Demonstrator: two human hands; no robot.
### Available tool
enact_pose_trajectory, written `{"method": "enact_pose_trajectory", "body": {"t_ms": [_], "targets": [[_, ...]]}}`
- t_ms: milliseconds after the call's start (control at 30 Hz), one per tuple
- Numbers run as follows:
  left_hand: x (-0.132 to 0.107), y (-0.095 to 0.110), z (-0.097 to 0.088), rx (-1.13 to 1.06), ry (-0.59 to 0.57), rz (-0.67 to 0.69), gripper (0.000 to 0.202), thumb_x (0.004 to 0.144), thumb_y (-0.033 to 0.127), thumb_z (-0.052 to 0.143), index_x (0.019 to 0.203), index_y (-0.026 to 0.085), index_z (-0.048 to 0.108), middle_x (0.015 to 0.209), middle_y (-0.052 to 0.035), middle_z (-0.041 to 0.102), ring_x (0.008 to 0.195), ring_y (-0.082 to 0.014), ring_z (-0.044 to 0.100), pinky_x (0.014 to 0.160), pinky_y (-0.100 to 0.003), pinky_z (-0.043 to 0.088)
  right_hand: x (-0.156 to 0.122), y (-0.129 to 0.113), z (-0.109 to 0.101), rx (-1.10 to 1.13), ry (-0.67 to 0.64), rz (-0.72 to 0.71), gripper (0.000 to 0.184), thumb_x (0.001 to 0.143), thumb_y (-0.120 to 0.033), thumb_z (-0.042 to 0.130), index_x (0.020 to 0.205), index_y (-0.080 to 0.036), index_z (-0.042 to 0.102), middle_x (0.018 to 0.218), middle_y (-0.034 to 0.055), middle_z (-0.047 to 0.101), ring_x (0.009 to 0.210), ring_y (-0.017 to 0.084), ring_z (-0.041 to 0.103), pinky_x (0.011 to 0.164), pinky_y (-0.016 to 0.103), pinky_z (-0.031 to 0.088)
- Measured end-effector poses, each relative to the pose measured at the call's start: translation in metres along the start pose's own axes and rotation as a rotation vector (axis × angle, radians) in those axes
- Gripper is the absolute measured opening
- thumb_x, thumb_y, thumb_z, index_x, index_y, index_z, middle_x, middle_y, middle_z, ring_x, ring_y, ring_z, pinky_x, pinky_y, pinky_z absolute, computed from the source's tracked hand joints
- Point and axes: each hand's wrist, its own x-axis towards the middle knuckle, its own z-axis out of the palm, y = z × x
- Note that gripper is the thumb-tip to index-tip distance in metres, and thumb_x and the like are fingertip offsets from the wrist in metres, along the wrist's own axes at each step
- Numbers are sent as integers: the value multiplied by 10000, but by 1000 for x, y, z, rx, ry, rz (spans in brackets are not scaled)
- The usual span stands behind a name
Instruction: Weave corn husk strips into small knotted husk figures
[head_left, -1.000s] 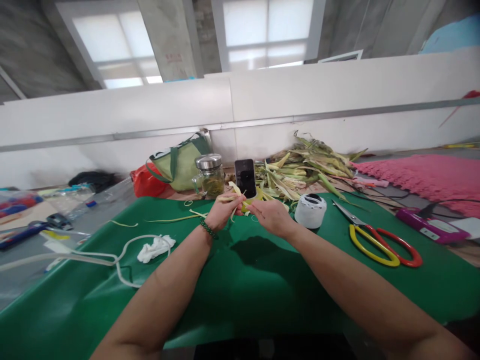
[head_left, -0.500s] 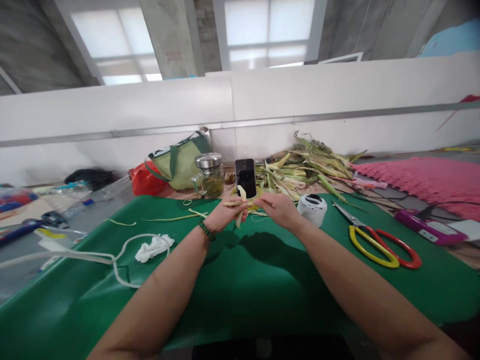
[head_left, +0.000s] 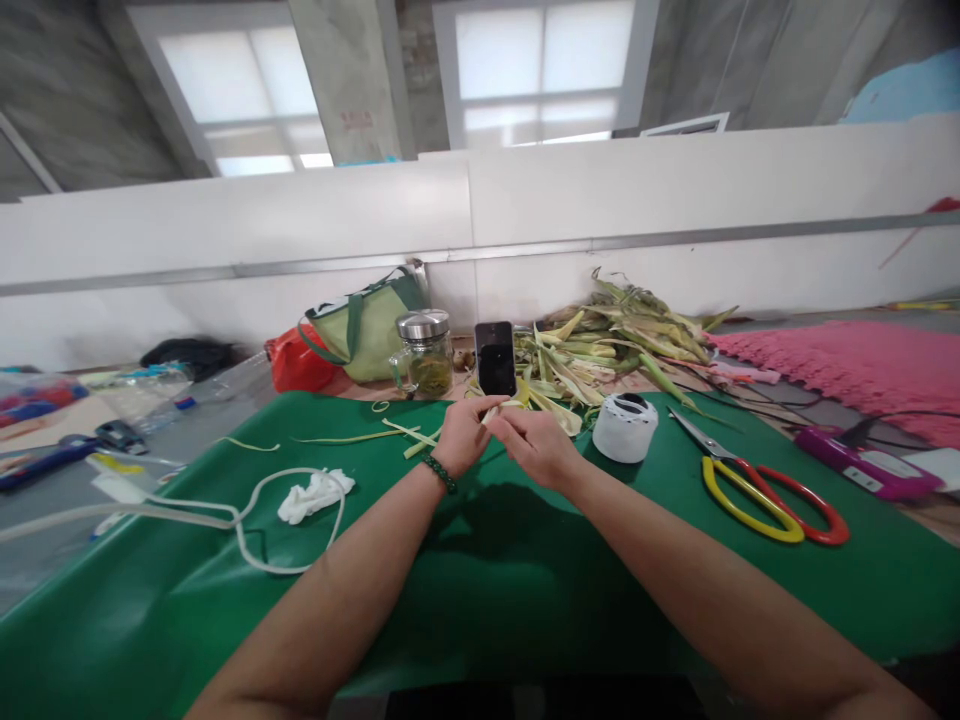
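Observation:
Both my hands meet over the far middle of the green mat (head_left: 487, 590). My left hand (head_left: 463, 437), with a dark bead bracelet on its wrist, is closed on pale yellow corn husk strips (head_left: 501, 408). My right hand (head_left: 534, 445) pinches the same husk strips from the right, fingertips touching the left hand. A loose husk strip (head_left: 420, 443) sticks out to the left below my left hand. A black phone (head_left: 495, 357) stands upright just behind the hands.
A pile of corn husks (head_left: 607, 345) lies behind the mat. A white tape roll (head_left: 624, 427) and yellow-and-red scissors (head_left: 757, 487) lie right of my hands. A glass jar (head_left: 426, 353), green bag (head_left: 360, 325), white cord (head_left: 247, 515) and crumpled tissue (head_left: 311, 495) are on the left. Pink knitted fabric (head_left: 847, 360) lies far right.
The hands have drawn closer together and the husk bundle is tucked tighter between them; fewer loose strip ends stick up than before.

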Motion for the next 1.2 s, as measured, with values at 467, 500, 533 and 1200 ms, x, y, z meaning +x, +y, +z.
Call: {"method": "enact_pose_trajectory", "body": {"t_ms": [467,500,533,1200], "targets": [[1,-14,4,268,85,274,416,786,120,512,1181,168,631,738,-33,576,677,-148,524,666,-270,445,12,11,9,535,-114,355,358,820,-449,516,598,-170,553,517,-2,576,440,97,499,459,224,410],[1,-14,4,286,73,277,426,779,106,505,1180,175,633,753,-34,583,686,-148,528,672,-269,449,12,10,8,528,-115,351,318,794,-418,557,593,-172,550,514,-9,571,439,94,496,456,221,408],[1,-14,4,306,64,279,429,776,94,496,1172,182,638,760,-35,589,692,-147,532,677,-267,452,13,9,7,528,-114,350,281,774,-376,582,583,-174,543,508,-16,564,437,91,494,455,216,408],[-3,5,4,631,-52,120,436,752,53,485,1113,200,680,926,-92,658,802,-191,603,715,-280,477,5,0,14,212,-68,248,390,859,-282,403,485,-198,334,446,-34,384,475,106,364,504,255,266]]}}
